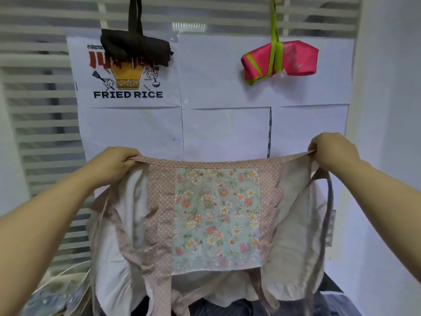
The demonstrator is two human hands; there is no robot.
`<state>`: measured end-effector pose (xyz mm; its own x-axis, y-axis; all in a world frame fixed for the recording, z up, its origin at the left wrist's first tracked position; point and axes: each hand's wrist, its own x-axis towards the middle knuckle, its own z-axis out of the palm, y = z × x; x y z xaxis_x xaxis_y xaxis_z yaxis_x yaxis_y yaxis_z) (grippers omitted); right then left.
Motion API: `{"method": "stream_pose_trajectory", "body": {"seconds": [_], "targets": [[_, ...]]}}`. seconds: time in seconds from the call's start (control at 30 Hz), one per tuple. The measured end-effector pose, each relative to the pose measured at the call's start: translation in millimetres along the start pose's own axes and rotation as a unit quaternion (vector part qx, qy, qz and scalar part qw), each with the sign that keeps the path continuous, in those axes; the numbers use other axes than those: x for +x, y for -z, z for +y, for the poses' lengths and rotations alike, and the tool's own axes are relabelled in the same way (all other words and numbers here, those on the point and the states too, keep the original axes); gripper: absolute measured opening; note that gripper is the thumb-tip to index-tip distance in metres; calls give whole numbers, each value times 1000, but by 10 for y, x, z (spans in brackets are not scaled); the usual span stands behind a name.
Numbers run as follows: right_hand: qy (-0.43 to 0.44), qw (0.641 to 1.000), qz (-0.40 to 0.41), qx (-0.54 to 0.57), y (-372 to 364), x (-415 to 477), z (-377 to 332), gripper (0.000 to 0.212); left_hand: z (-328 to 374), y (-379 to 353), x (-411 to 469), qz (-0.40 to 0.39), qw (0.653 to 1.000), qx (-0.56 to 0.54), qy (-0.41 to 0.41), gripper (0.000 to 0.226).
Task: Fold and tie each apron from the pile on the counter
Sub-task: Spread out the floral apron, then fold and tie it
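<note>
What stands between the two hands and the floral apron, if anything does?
Nothing visible does. The left hand and the right hand each grip one end of the top edge of the floral apron, which hangs spread between them.

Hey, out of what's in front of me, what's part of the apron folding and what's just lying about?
Job: floral apron, gripped at its top edge by left hand and right hand; brown bundle and pink bundle, tied and hanging.
Lying about: fried rice poster; blank paper sheets; window blinds.
</note>
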<state>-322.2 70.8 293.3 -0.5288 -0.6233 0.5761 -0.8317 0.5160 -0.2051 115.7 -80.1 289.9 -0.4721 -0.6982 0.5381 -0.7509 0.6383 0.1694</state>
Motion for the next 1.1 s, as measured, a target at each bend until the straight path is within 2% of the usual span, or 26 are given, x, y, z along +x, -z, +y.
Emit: {"method": "stream_pose_trajectory", "body": {"seconds": [0.13,0.23,0.33,0.47,0.57,0.63,0.73,0.83,0.9,0.97,1.03,1.1], "targets": [[5,991,61,119,-91,-48,5,33,-101,-62,-36,64,995,63,34,33],[-16,984,62,166,-180,-110,23,32,-107,-93,-69,113,988,46,90,41],[-48,995,3,91,-261,-163,81,22,-156,-122,-95,124,979,21,159,41],[-79,994,-67,-36,-272,-234,99,14,-277,-216,-139,91,973,58,203,27],[-118,987,-109,-11,-307,-226,103,15,-308,-297,-152,59,969,33,239,36],[-142,976,-158,54,-355,-230,100,22,-322,-335,-152,67,963,-14,260,35],[-196,930,-243,194,-441,-308,111,33,-327,-374,-187,82,962,-53,254,31],[-229,885,-278,296,-494,-458,107,26,-310,-320,-272,48,968,-93,228,22],[-272,828,-227,434,-572,-501,114,29,-337,-272,-313,-1,972,-92,215,16],[-327,748,-144,559,-668,-508,105,32,-358,-261,-317,-23,980,-41,194,10],[-361,687,-65,628,-732,-512,48,32,-340,-290,-299,17,981,-31,190,12],[-352,664,-21,660,-750,-542,-23,40,-276,-331,-283,89,972,-67,206,18]]}}
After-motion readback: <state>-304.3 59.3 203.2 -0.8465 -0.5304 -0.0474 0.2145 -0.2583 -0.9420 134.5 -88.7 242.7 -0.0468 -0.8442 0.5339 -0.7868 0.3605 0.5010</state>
